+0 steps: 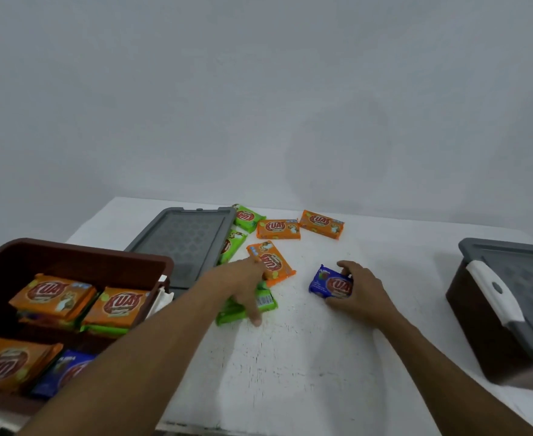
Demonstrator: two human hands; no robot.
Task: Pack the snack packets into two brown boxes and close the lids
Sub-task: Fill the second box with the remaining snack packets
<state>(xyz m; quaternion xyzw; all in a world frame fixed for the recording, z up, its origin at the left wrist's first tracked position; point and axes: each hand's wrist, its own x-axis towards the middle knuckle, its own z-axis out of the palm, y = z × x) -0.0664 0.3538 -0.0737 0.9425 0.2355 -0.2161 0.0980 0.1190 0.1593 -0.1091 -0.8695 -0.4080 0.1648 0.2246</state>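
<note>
An open brown box (79, 256) at the near left holds several orange, green and blue snack packets. Its grey lid (186, 237) lies flat behind it. A second brown box (479, 328) with a grey lid on top stands at the right. Loose packets lie mid-table: orange packets (277, 229) (322, 223) (273, 262) and green packets (246, 217) (232, 245). My left hand (243, 286) rests spread over a green packet (243, 308), fingertips touching an orange one. My right hand (358, 289) grips a blue packet (329, 284) on the table.
The white table (290, 357) stands against a plain white wall. Its far edge runs just behind the packets. A white latch handle (495, 291) sits on the right box's side.
</note>
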